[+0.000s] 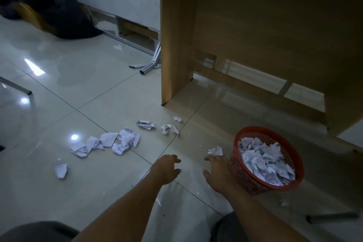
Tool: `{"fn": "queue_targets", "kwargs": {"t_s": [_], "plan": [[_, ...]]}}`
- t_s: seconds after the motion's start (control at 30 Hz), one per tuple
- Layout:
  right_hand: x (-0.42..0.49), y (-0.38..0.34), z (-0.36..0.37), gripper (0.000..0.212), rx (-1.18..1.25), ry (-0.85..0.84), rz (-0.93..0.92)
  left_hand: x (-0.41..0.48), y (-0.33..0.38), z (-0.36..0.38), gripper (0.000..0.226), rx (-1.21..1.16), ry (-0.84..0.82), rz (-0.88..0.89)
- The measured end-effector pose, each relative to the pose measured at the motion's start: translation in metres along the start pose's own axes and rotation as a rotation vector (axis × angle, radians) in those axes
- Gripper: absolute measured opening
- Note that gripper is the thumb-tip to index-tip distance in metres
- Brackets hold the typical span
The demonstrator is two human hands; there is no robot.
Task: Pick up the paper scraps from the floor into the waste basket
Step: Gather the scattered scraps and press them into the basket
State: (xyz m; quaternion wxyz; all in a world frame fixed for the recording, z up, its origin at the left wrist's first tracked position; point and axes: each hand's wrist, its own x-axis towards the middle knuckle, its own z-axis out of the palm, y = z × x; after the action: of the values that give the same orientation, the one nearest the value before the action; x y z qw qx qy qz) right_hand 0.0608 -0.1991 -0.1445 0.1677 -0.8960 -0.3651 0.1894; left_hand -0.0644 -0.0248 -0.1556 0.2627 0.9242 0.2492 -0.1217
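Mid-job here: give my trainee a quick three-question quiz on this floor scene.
1. True or false: the waste basket is empty.
2. Which hand is nearer the basket: A left, B right?
3. Fill in: the scrap nearest the basket lies just beyond the ____ hand's fingertips.

Key: 1 false, it already holds paper. 2 B, the right hand; the left hand is further away. 3 right.

Glossy tiled floor point(82, 76), wooden desk point(176, 35)
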Motion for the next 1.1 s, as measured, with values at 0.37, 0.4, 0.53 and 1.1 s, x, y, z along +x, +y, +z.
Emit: {"fn": "queue_targets", "kwargs": {"t_s": [0.37,0.4,0.53,1.1], "plan": [[0.06,0.035,0.027,0.075,0.143,-0.12,0.261,0.027,-0.034,0.025,0.057,-0.061,0.022,-0.102],[0.067,0.038,0.029,0.074,0.157,-0.119,0.279,0.031,-0.034,0.025,0.058,-0.062,0.024,-0.107],[0.098,0.038,0.04,0.079,0.112,-0.189,0.356,0.06,-0.043,0.027,0.063,-0.057,-0.011,-0.114],[0.184,0.047,0.075,0.069,-0.13,-0.165,0.446,0.154,-0.074,0.014,0.028,0.092,0.266,-0.243]]}}
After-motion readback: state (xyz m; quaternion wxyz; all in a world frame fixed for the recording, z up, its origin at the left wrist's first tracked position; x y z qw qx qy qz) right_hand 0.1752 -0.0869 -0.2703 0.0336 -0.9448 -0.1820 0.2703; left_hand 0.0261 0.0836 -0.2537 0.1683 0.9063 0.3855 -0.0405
